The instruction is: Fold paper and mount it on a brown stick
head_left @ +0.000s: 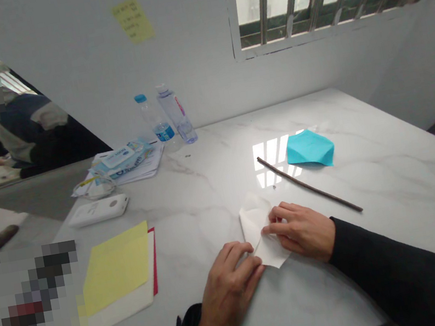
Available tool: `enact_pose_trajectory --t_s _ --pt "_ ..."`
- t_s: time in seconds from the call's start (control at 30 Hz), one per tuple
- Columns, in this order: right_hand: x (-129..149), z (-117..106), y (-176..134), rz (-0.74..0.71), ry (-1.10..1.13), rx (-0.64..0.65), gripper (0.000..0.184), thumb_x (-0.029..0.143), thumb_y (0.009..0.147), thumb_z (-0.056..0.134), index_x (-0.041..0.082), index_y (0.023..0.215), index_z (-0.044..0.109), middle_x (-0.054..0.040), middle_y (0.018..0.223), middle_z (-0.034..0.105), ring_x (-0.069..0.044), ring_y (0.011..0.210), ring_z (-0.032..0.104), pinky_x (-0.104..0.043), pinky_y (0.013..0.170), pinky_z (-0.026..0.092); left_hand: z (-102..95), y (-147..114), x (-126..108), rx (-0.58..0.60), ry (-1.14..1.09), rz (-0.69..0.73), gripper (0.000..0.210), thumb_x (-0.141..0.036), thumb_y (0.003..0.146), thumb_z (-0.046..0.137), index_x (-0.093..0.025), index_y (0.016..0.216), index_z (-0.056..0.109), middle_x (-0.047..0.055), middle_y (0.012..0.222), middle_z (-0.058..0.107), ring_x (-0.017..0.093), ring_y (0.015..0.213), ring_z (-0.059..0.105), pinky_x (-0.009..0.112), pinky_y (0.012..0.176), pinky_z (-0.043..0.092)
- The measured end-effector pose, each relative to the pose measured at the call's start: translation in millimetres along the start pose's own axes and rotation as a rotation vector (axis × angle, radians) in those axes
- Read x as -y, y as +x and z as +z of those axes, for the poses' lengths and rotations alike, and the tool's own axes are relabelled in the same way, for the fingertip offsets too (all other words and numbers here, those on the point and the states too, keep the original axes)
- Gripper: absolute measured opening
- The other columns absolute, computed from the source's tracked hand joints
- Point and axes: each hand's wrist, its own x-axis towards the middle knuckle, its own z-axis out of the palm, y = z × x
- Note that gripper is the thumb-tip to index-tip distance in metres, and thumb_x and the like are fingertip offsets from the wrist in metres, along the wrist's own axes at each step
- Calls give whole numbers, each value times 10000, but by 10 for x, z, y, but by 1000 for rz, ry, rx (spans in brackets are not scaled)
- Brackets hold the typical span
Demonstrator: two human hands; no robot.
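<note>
A folded sheet of white paper (257,220) lies on the marble-patterned table in front of me. My left hand (232,282) has its fingers bent together at the paper's lower left edge, pinching it near the thumb. On the right side of the same sheet, my right hand (301,229) holds the paper with curled fingers, a fingertip pressing near its middle. Part of the sheet is hidden under both hands. Beyond the right hand lies a thin brown stick (311,186). A folded piece of turquoise paper (310,148) rests farther back.
Yellow paper (114,272) tops white and red sheets on the left. Behind are a white router-like device (99,210), a wipes pack (125,159) on papers, and two plastic bottles (162,130) (180,119). Another person (28,128) sits at the far left.
</note>
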Motion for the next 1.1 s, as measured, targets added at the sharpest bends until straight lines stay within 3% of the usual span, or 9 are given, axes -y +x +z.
enact_pose_trajectory --t_s 0.23,0.43,0.63,0.73,0.87,1.1 --pt "12 -33 5 25 18 24 420 54 883 564 247 1229 702 -83 1056 626 -223 942 547 -394 879 516 6 54 -48 -9 -39 -77 92 -179 973 625 -214 896 662 53 1037 673 222 1006 622 395 891 539" --pt "8 -27 3 31 34 11 414 48 881 572 246 1219 707 -82 1056 630 -229 960 553 -394 879 517 25 87 -133 51 -55 -121 205 -137 838 743 -261 996 703 37 1112 680 265 1073 571 451 940 515" --pt "3 -21 -4 36 44 17 433 29 873 562 245 1221 706 -82 1066 629 -228 960 548 -401 888 518 30 106 -151 40 -122 -180 109 -215 955 656 -290 950 735 13 1086 694 244 1058 554 433 930 511" --pt "3 -29 -4 44 57 32 453 19 861 560 241 1230 702 -85 1076 628 -233 973 547 -414 903 519 39 129 -171 30 -138 -222 114 -201 939 662 -285 913 734 13 1077 695 247 1052 553 441 930 511" --pt "5 -44 -1 49 64 46 456 26 855 565 238 1235 701 -90 1086 629 -241 983 549 -425 908 521 27 152 -215 73 -107 -208 225 -133 824 752 -306 968 743 12 1135 688 277 1088 534 482 953 506" --pt "15 -62 6 64 68 64 459 26 857 553 231 1238 704 -97 1093 631 -244 977 553 -434 912 522 39 124 -208 68 -128 -200 97 -213 860 764 -304 893 756 14 1106 695 285 1101 535 497 960 501"
